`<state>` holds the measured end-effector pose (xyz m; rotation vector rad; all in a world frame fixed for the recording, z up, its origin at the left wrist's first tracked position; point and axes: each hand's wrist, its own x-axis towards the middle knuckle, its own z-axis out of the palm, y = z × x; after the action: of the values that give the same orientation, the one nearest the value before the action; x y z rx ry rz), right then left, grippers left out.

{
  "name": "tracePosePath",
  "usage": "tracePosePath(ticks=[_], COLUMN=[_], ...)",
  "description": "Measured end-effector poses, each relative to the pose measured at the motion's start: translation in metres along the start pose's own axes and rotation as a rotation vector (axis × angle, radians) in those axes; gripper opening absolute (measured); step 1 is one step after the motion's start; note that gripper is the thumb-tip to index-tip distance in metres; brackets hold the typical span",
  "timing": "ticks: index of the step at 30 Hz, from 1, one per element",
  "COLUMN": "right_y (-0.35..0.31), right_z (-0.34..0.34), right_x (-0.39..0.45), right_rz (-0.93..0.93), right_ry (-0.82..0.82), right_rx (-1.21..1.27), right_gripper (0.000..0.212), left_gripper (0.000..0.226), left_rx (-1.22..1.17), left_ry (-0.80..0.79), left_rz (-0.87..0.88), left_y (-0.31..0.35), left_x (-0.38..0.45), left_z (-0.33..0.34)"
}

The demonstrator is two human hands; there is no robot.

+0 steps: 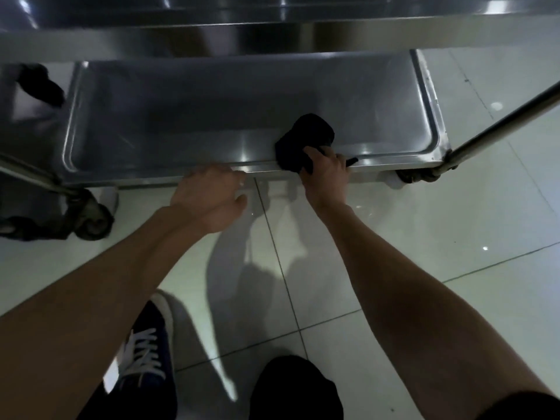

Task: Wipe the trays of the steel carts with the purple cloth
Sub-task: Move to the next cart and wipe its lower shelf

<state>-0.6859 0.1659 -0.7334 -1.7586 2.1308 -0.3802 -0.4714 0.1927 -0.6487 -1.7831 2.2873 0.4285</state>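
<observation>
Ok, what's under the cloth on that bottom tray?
The cloth lies bunched over the bottom tray's near rim, gripped by the right hand. Bare steel shows all around it; the patch directly beneath is covered.

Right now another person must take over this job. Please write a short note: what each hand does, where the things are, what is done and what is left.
Right hand grips the cloth at the near rim of the cart's bottom tray, right of the middle; the cloth looks almost black in this dim light.
Left hand is at the tray's near edge, fingers curled; whether it grips the rim cannot be told.
Done: cannot be judged; the steel shows no clear wiped area.
Left: wipe across the bottom tray, then check the upper tray above it.
</observation>
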Motion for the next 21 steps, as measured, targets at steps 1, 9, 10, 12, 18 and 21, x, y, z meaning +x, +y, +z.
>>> tracePosePath(ticks=[1,9,10,12,18,21], right_y=[-0.007,-0.075,-0.084,-0.108,-0.181,-0.204], right_z=[0.000,-0.028,-0.039,-0.063,-0.137,-0.207], right_x=[-0.003,-0.069,-0.081,-0.104,-0.161,-0.198], right_rz=[-0.002,-0.025,-0.004,0.035,0.013,0.039], right_ry=[0.006,0.124,0.141,0.174,0.141,0.118], right_rx=[0.046,0.325,0.342,0.349,0.442,0.522], right_gripper=[0.045,0.043,0.042,0.040,0.039,0.042], left_gripper=[0.046,0.047,0.047,0.043,0.045,0.051], left_rx=[0.016,-0.147,-0.157,-0.149,-0.241,-0.227], left_ry=[-0.005,-0.091,-0.091,-0.047,-0.078,-0.111], left_rz=[-0.013,-0.019,-0.003,0.034,0.005,-0.048], left_y=[-0.003,-0.022,-0.026,-0.037,-0.065,-0.057], left_x=[-0.006,-0.042,-0.048,-0.064,-0.137,-0.185], left_z=[-0.001,-0.028,-0.041,-0.069,-0.144,-0.191])
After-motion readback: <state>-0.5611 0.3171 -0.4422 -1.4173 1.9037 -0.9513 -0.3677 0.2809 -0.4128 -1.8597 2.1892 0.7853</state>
